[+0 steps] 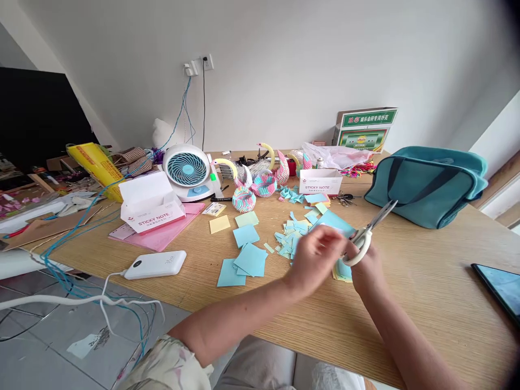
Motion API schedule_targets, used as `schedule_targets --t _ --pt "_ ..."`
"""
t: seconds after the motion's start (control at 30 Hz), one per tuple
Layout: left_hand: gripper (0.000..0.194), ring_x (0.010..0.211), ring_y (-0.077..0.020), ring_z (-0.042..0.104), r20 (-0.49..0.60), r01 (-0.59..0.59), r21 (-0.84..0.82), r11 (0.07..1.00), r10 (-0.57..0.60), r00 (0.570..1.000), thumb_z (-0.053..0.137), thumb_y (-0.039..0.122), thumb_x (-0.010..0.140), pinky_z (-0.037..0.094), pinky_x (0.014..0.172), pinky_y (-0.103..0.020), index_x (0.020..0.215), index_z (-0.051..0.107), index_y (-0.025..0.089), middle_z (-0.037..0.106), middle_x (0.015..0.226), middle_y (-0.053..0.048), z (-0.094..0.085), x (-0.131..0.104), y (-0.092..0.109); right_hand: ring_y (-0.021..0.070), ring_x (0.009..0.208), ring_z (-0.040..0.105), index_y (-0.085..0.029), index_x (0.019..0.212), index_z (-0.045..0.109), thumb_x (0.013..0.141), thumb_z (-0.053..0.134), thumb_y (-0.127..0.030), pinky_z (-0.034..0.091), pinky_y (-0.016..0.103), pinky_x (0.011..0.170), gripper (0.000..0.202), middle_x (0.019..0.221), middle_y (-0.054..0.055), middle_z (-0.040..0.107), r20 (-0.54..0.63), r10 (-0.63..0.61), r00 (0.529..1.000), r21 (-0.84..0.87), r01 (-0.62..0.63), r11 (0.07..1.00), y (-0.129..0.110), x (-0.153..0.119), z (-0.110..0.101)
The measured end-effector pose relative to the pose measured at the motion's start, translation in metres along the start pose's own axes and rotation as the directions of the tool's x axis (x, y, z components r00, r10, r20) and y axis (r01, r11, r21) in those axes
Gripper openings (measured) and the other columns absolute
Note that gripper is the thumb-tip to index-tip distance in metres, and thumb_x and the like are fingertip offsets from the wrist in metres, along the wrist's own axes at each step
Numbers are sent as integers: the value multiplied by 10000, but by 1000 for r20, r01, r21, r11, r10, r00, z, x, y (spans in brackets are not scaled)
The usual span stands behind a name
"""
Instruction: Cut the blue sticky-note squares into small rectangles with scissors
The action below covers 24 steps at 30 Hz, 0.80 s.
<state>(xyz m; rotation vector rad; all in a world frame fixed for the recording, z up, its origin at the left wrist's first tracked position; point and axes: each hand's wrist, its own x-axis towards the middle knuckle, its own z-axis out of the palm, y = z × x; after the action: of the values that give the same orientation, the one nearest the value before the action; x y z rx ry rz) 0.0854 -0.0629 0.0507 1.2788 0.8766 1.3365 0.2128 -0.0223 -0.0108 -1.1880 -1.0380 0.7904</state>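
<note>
The wood-grain surface [426,309] runs along a plain pale wall [280,86]. Above it, white-handled scissors [362,247] sit in the right hand [365,265], its fingers curled round the handles, blades pointing up and away. Beside them the left hand [317,254] is loosely bent, fingertips near together; whether it pinches paper, I cannot tell. Careful trimming calls for those blades turned clear of the left fingers, cut blue slips [290,238] gathered apart from whole blue sticky notes [252,260] farther left.
</note>
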Motion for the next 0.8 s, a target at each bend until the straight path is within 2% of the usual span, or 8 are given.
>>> schedule_targets --t 0.03,0.07,0.17,0.23,0.33,0.47,0.57,0.8 --pt "177 814 -158 592 -111 -37 4 999 37 993 706 334 844 488 809 -291 799 608 193 624 813 -19 -11 10 -6 128 573 447 -219 795 486 681 773 -497 375 275 545 415 646 -46 474 -4 39 999 66 -38 997 0 0 1" --pt "187 806 -147 573 -272 -50 5 999 49 961 695 350 839 472 798 -281 814 580 205 602 813 -6 -22 18 -13 124 581 442 -217 797 487 662 794 -478 371 271 549 424 660 -47 477 -3 78 997 125 -77 989 0 -1 2" --pt "278 875 -142 574 -404 50 -93 994 -83 911 719 407 804 455 794 -271 926 549 224 608 943 -12 -44 31 -39 118 597 431 -212 793 489 648 828 -444 350 260 557 436 671 -53 474 -23 129 991 193 -122 974 2 -1 3" --pt "387 926 -153 586 -373 150 -157 976 -199 906 754 473 773 451 800 -271 998 558 227 622 1003 -29 -48 29 -54 116 596 420 -210 783 486 670 823 -442 341 261 562 424 663 -56 463 -45 119 992 171 -109 979 6 0 3" --pt "549 948 -172 603 -222 286 -253 924 -343 913 796 569 713 447 779 -271 1079 585 220 645 1025 -51 -41 20 -66 119 607 424 -209 767 478 706 801 -452 350 268 580 409 673 -54 470 -53 79 995 123 -72 990 11 -2 7" --pt "516 885 -151 590 -64 308 -311 899 -344 937 858 534 648 427 718 -240 962 633 193 665 970 -37 -32 14 -65 111 608 401 -212 789 471 730 787 -457 336 266 580 404 693 -60 459 -19 77 997 91 -75 993 9 -12 16" --pt "434 863 -156 592 -59 285 -310 907 -318 946 854 508 659 428 706 -243 872 671 178 685 912 -38 -31 14 -64 111 612 382 -212 795 471 752 776 -452 323 267 577 390 695 -60 443 29 91 995 70 -93 993 4 -21 23" --pt "374 840 -168 605 -93 258 -363 896 -310 946 850 463 680 445 742 -269 886 720 179 688 846 -36 -33 15 -67 127 657 424 -209 820 515 768 766 -444 368 270 608 348 733 -41 507 71 102 992 81 -107 991 2 -31 27"
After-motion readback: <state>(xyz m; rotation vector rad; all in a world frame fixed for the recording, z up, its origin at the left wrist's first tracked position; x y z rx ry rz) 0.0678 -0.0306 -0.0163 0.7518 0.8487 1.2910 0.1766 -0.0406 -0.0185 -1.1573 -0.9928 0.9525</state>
